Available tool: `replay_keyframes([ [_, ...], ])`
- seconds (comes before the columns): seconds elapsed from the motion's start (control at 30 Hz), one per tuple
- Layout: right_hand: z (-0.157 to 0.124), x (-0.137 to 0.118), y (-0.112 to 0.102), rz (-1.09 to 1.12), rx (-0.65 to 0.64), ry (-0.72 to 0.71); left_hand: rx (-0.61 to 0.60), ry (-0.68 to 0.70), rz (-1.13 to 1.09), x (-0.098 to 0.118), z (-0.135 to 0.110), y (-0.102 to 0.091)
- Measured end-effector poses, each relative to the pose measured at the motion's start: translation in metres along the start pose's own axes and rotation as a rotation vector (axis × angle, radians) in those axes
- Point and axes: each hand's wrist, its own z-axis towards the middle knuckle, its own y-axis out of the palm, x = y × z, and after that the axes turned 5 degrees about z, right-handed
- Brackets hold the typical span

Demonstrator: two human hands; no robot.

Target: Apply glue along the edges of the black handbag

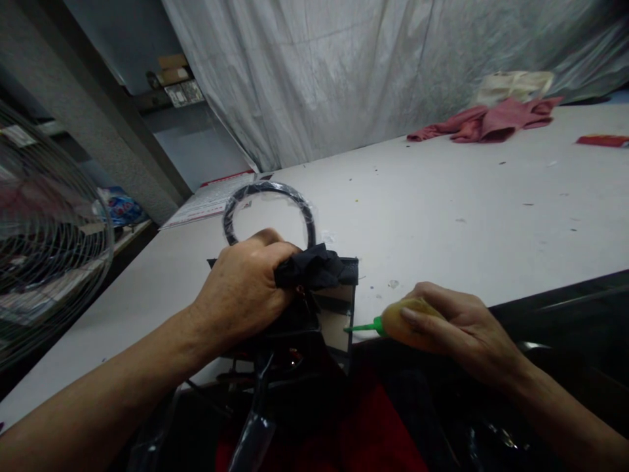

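Note:
My left hand [243,288] is closed over the top of a black handbag [299,341], gripping its bunched black lining. The bag's round black handle [268,196] stands up behind my knuckles, wrapped in clear film. My right hand [457,328] is wrapped round a small yellow squeeze bottle [400,321]. Its green nozzle [361,327] points left and touches the edge of a tan panel [339,324] on the bag's side. Both hands are at the near edge of a white table [442,210].
A pink cloth [486,121] and a pale bag lie at the table's far right, a red item [602,139] beyond. A wire fan guard [44,249] stands at left. Grey sheeting hangs behind. Black glossy material and red fabric [373,426] fill the foreground.

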Motion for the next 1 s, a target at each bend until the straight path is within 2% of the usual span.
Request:
replay_keyframes([
  [0.1,-0.003,0.000,0.000,-0.005,0.050,-0.035,0.008,0.019,-0.049,-0.001,-0.003,0.000],
  [0.23,-0.002,0.000,-0.002,0.008,-0.032,-0.063,0.007,0.049,-0.102,-0.004,-0.006,0.000],
  [0.4,0.002,0.002,-0.002,0.005,0.091,-0.129,0.022,0.053,-0.119,-0.005,-0.008,0.001],
  [0.57,-0.002,0.003,0.002,0.048,-0.036,-0.081,0.038,0.051,-0.156,-0.003,-0.012,0.001],
  [0.7,-0.006,0.003,0.003,0.076,0.028,-0.086,0.030,0.040,-0.194,-0.003,-0.016,0.001],
  [0.83,-0.009,0.006,0.002,0.080,-0.043,-0.075,0.026,0.038,-0.266,-0.003,-0.019,0.001],
  [0.93,-0.009,0.010,0.002,0.093,0.036,-0.069,0.028,0.038,-0.276,-0.003,-0.022,0.000],
  [1.0,-0.010,0.011,0.001,0.094,0.042,-0.060,0.024,0.049,-0.281,-0.002,-0.023,0.000],
])
